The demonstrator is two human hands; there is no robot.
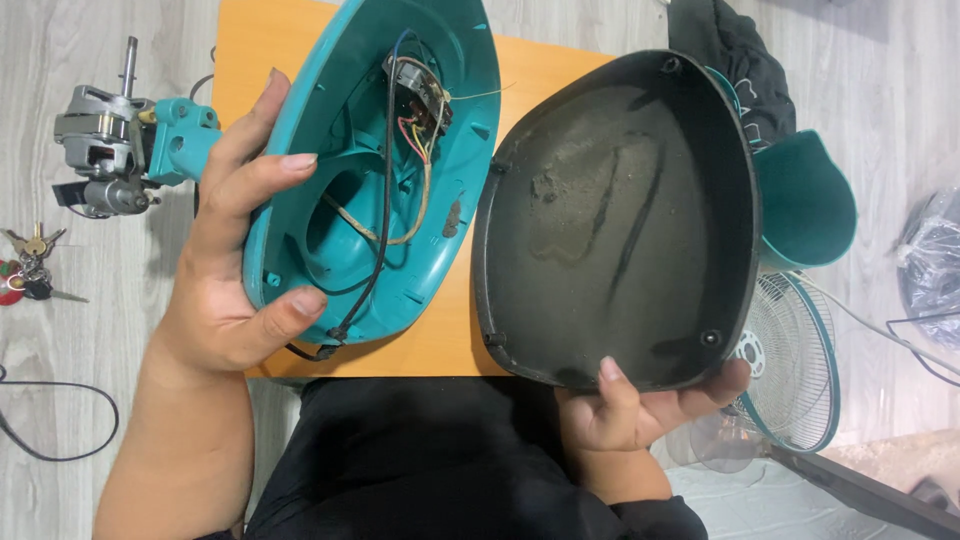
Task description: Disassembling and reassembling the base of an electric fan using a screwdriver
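Note:
My left hand (235, 260) grips the near rim of a teal plastic fan base shell (370, 150), held open side up. Inside it show coloured wires, a black cord and a small switch block (415, 95). My right hand (640, 405) holds the near edge of a black dusty bottom cover plate (615, 215), thumb on its inner face. The two parts sit side by side, their edges almost touching, above an orange board (250, 50).
A fan motor with teal neck (125, 145) lies left on the grey floor. Keys (28, 265) and a black cable (60, 420) lie further left. A teal cover (805, 200), a wire fan grille (795, 360) and a dark bag (735, 60) are on the right.

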